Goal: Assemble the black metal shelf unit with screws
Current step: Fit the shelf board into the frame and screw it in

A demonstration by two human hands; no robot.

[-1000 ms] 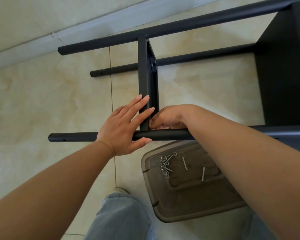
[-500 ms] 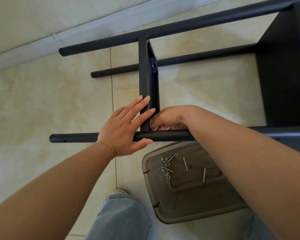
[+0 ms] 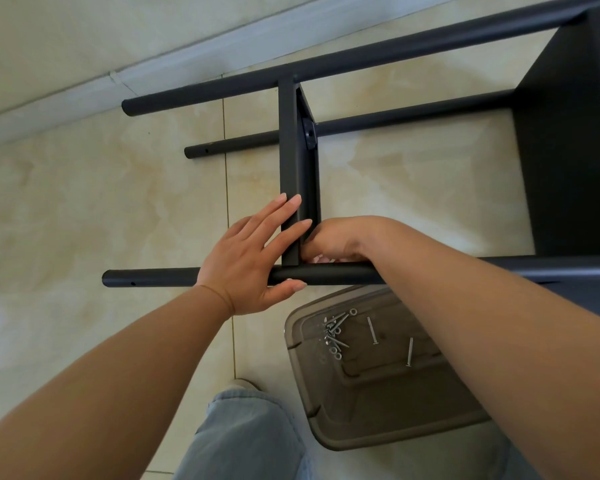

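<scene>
The black metal shelf unit [image 3: 378, 53] lies on its side on the tiled floor, its round poles running left to right. A narrow shelf panel [image 3: 290, 161] spans between the far pole and the near pole [image 3: 153, 278]. My left hand [image 3: 253, 258] lies flat with straight fingers against that panel and the near pole, thumb under the pole. My right hand [image 3: 336, 237] is curled at the inner corner where panel meets pole; its fingertips are hidden, so what they hold cannot be seen. Loose screws [image 3: 335, 332] and washers lie in a brown plastic lid [image 3: 378, 420].
A large black shelf panel [image 3: 575, 150] stands at the right. A white baseboard [image 3: 118, 77] runs along the wall at the top left. My knee in blue jeans [image 3: 246, 438] is at the bottom, beside the lid.
Hands and shelf stay in place; the fingers of my right hand shift a little at the corner.
</scene>
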